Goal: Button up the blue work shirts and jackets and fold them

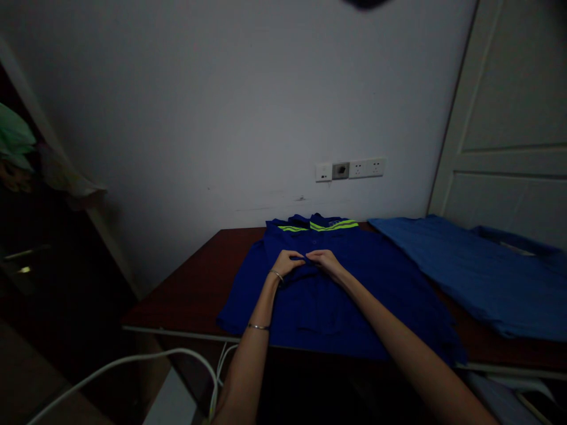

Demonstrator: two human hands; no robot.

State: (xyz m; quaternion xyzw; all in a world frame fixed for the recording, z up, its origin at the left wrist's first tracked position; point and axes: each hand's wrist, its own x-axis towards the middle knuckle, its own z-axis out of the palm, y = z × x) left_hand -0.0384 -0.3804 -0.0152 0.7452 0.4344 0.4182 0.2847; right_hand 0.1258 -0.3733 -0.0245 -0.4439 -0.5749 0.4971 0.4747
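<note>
A dark blue work jacket (376, 283) with yellow-green reflective stripes lies spread on the table, its collar toward the wall. My left hand (289, 261) and my right hand (325, 260) meet over the middle of its front, fingertips almost touching. Each hand pinches the jacket's cloth along the front opening, and the fabric is slightly raised between them. Whether a button sits between the fingers is too small and dark to make out. Two thin bracelets circle my left wrist and forearm.
A lighter blue garment (469, 265) lies on the right of the reddish-brown table (190, 289). Wall sockets (367, 168) are above the back edge. A white cable (150, 355) loops below the front left edge. A panelled door (509, 106) stands at right.
</note>
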